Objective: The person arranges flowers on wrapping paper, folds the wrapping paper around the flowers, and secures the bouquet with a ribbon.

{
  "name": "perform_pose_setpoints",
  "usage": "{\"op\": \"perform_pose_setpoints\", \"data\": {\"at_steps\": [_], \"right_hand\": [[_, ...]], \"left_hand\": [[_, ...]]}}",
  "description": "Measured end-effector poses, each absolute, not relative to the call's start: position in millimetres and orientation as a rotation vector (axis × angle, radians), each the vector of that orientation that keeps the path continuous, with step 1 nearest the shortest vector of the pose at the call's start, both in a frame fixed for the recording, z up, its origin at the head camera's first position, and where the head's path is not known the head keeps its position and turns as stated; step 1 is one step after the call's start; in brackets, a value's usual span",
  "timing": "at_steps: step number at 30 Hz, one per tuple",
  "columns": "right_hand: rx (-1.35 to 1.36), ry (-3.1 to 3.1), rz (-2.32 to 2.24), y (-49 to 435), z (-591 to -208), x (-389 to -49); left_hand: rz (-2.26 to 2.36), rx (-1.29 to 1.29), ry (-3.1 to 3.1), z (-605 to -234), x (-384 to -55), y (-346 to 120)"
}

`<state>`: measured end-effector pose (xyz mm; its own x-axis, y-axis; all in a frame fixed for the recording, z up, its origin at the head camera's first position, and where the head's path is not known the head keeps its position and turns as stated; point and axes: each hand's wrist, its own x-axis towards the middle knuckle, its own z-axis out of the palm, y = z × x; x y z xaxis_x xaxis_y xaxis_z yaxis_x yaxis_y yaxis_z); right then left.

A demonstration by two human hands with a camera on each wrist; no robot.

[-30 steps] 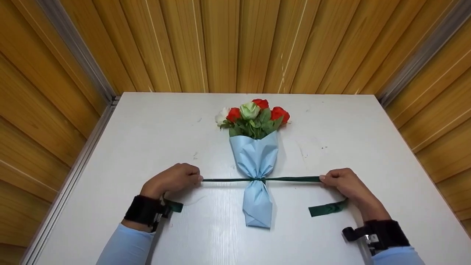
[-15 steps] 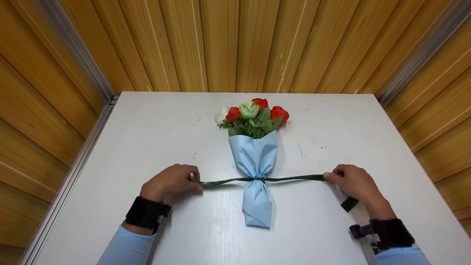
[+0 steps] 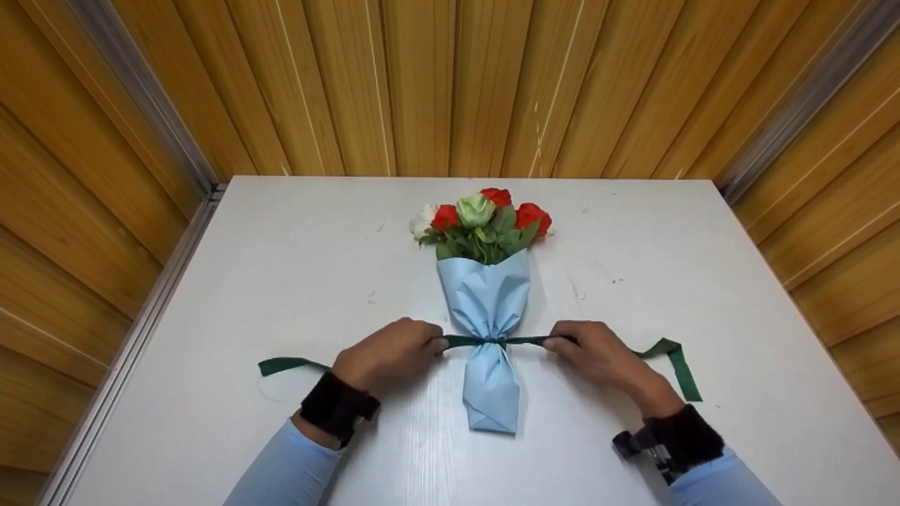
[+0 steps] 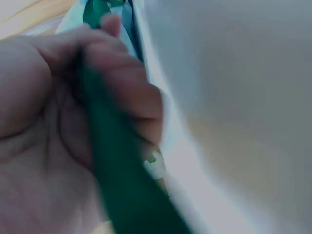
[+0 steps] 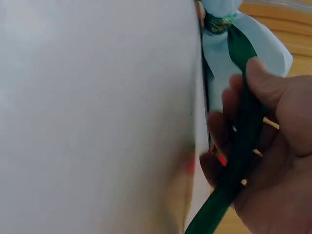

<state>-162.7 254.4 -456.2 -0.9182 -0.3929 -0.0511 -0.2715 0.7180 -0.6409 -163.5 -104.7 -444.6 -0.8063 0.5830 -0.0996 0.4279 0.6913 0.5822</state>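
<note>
A bouquet of red, white and pale green roses [image 3: 477,211] lies on the white table, wrapped in light blue paper [image 3: 490,295]. Dark green ribbon [image 3: 460,341] is tied round the paper's gathered waist, its two ends running out left and right. Just left of the knot my left hand [image 3: 394,350] pinches one length; the tail [image 3: 285,364] trails past the wrist. On the other side my right hand [image 3: 594,355] pinches the other length between thumb and fingers. In the right wrist view the ribbon [image 5: 243,126] crosses that palm.
The white tabletop [image 3: 316,246] spreads around the bouquet. Wood-look panels [image 3: 422,84] stand behind and at both sides, with metal frame strips [image 3: 151,91] at the corners. Both wrists carry black straps [image 3: 337,407] with small cameras.
Both hands have moved inward along the ribbon, from well out on each side to close beside the knot. Longer ribbon tails now show beyond the wrists. The bouquet has stayed in place.
</note>
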Motion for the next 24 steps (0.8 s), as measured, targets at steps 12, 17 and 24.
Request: {"op": "perform_pose_setpoints", "data": {"at_steps": [12,17,24], "right_hand": [[-0.403,2.742,-1.022,268.2,-464.6,-170.6],[-0.391,2.732,-1.004,267.5,-467.2,-170.5],[-0.359,2.707,-1.047,266.9,-470.0,-168.0]], "left_hand": [[0.840,0.892,2.581,-451.7,-169.7,-114.0],[0.832,0.920,2.589,-452.4,-170.5,-115.4],[0.980,0.741,2.577,-448.9,-165.9,-124.5]]}}
